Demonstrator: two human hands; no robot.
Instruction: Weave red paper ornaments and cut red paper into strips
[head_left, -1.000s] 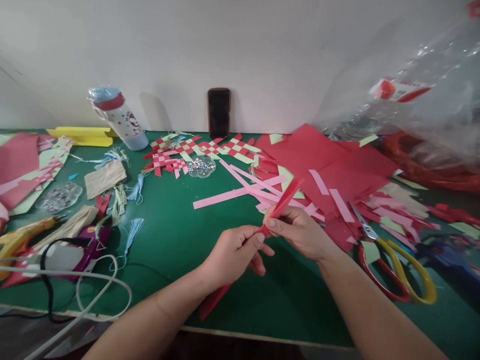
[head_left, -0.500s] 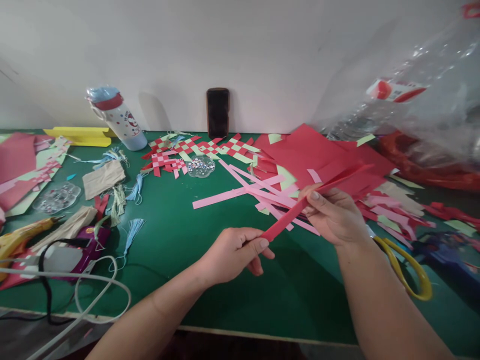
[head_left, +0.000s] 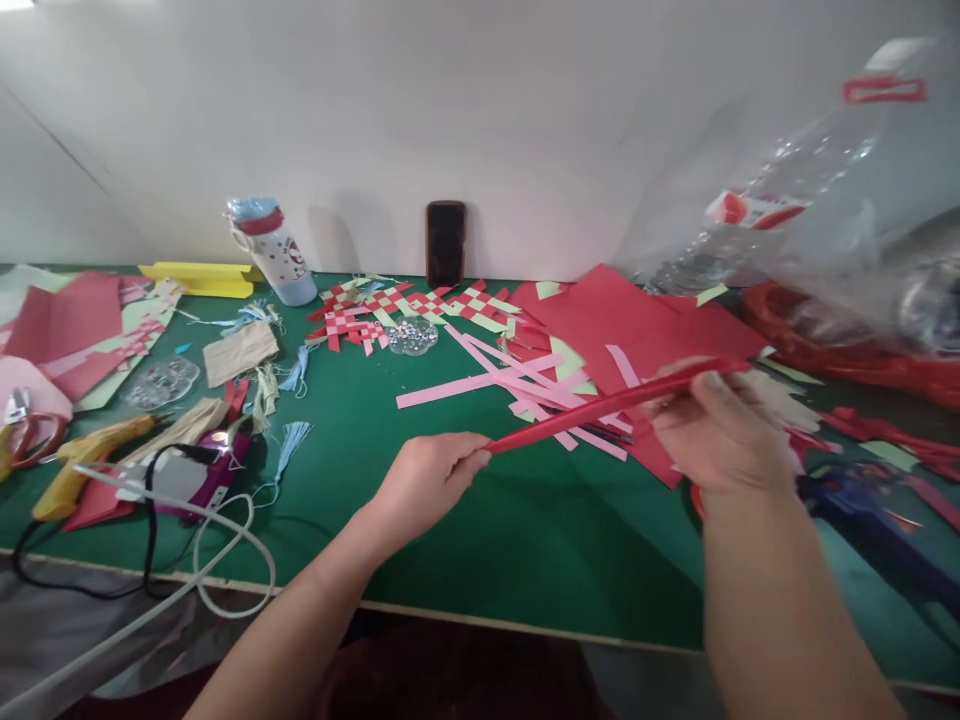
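Note:
A long, narrow red paper strip (head_left: 577, 413) is stretched between my two hands above the green table. My left hand (head_left: 427, 485) pinches its near left end between thumb and fingers. Toward the other end, my right hand (head_left: 724, 430) grips the strip with the thumb on top. Beneath and behind it lie loose pink paper strips (head_left: 442, 388) in a crossed pile. Larger red paper sheets (head_left: 600, 310) are spread behind my right hand. Woven red, pink and green checkered pieces (head_left: 386, 300) sit in a row farther back.
A phone (head_left: 445, 243) and a cartoon bottle (head_left: 274, 255) stand by the wall. Glue guns, yellow (head_left: 97, 460) and blue (head_left: 874, 530), lie at either side, with a white cable (head_left: 225, 520) at left. A large plastic bottle (head_left: 780, 190) leans at right.
My right hand has slid outward along the red strip, away from my left hand, so more strip spans between them. The view has shifted slightly left.

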